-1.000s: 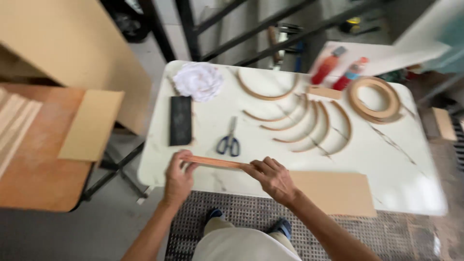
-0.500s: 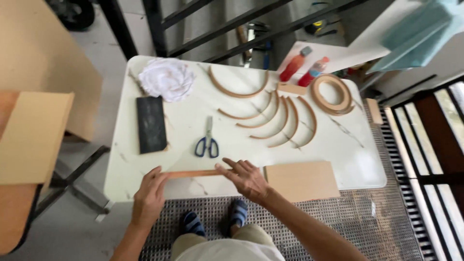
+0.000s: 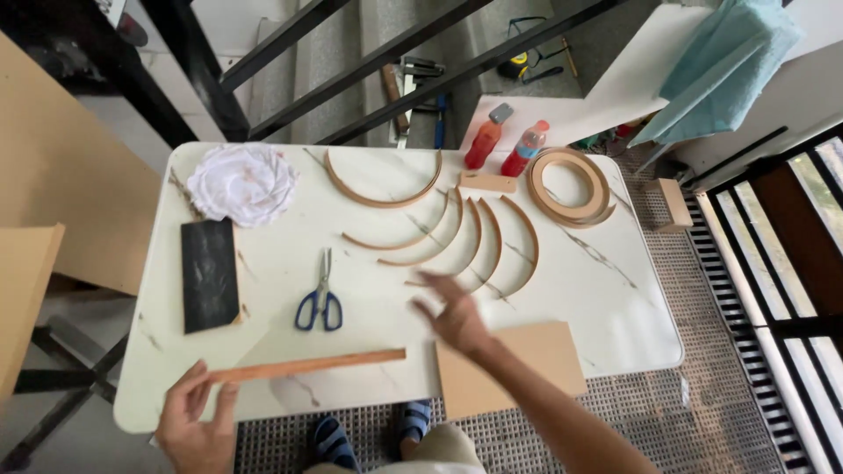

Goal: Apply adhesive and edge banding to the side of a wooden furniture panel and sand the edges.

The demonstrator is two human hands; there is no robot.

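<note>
Strip of thin wood [image 3: 307, 365] lying flat along the near edge of the white marbled surface [image 3: 615, 290].
Left hand [image 3: 198, 420] pinches the strip's left end; right hand [image 3: 457, 318], fingers spread wide and holding nothing, hovers past its right end. Blue-handled scissors [image 3: 320, 303] lie just beyond the strip, between the hands; curved wooden strips [image 3: 479, 241] beyond the right hand; tan board [image 3: 514, 364] under its wrist.

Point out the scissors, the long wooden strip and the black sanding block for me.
scissors [image 3: 320, 298]: head view, on the blue handles.
long wooden strip [image 3: 307, 365]: head view, mid-length of the strip.
black sanding block [image 3: 209, 274]: head view, centre of its top face.
</note>
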